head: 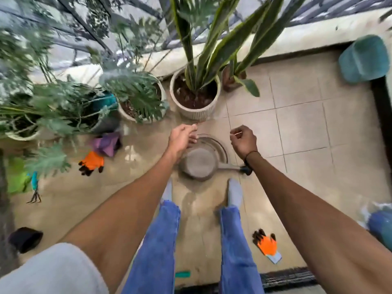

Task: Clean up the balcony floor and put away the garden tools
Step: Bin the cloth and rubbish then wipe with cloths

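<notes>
Beige tiled floor point(301, 124), railing point(89, 28), daylight.

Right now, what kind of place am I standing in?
Most likely a home balcony used as a small garden: potted plants line a railing, and a watering can and garden gloves lie on the tiled floor.

There is one camera, worn on the person's head. It looks forward and steeply down at the balcony floor point(297, 124), past both arms to the feet. The wide lens bends the edges. The plant pots point(196, 107) sit near the top, farther away.
</notes>
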